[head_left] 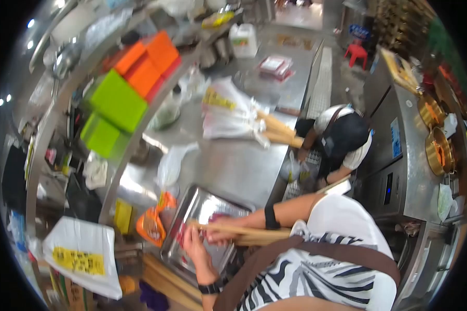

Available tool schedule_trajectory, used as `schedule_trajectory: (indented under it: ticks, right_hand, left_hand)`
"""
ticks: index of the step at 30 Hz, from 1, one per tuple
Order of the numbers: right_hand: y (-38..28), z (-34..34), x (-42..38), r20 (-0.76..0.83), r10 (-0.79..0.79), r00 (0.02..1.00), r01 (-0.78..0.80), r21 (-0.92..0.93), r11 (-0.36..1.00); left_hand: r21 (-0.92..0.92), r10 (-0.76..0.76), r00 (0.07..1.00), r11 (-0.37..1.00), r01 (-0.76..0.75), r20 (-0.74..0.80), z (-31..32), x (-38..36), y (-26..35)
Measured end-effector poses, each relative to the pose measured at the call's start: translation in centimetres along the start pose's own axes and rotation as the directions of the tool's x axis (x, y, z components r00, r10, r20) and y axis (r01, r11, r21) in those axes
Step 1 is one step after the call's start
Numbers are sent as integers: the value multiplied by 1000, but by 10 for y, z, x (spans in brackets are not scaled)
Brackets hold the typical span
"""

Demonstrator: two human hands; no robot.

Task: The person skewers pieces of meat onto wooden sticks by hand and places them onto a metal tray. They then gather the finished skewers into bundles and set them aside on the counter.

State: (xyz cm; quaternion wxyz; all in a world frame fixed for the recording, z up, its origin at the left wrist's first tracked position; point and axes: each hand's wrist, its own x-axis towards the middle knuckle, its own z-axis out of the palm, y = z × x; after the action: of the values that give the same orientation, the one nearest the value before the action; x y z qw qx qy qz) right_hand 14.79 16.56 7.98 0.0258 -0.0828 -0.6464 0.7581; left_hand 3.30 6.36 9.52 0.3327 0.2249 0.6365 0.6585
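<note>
Long pale wooden sticks [259, 236] run from my hands back toward my apron. My left hand [193, 244], lower in view, is closed at the far tip of a stick, beside something pinkish-red. My right hand [220, 236] is wrapped round the sticks just behind it; its fingers are partly hidden. Both hands are over a shiny metal tray [193, 199], where small reddish pieces show, too blurred to make out. An orange bag [153, 223] lies beside the tray.
On the steel table [223, 166] are white bags [225, 116] with wooden sticks, red-and-white packets [275, 67] and a white jug [243, 40]. Green and orange boxes [118, 98] line a shelf. Another person in a black cap [346, 133] bends at the table's far side.
</note>
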Motion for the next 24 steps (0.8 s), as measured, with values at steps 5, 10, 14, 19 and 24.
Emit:
schedule_trajectory:
  ticks: [5,10,14,19,24]
  right_hand:
    - [28,5,5,-54,-102,993,108,120,987]
    - [-5,-2,1,16,7,1000,-8,40,999]
    - [-18,1,1,13,61,998,-61,-27,998]
    - [-6,-5,4,-23,73,997,-64,273,960]
    - [-26,-3,1,93,219,971,-236,247,940]
  left_hand:
    - [-185,-89,995,978,94,34,2,-2,5]
    - [-311,-208,975,934,176,-74,11,-2,21]
    - [-218,-164,980,966,136,-116,9,-3,23]
    - [-290,-172,979,948,134,-111,-8,-10,11]
    - [-366,-187,981,917,156,-51,-25,-28,-15]
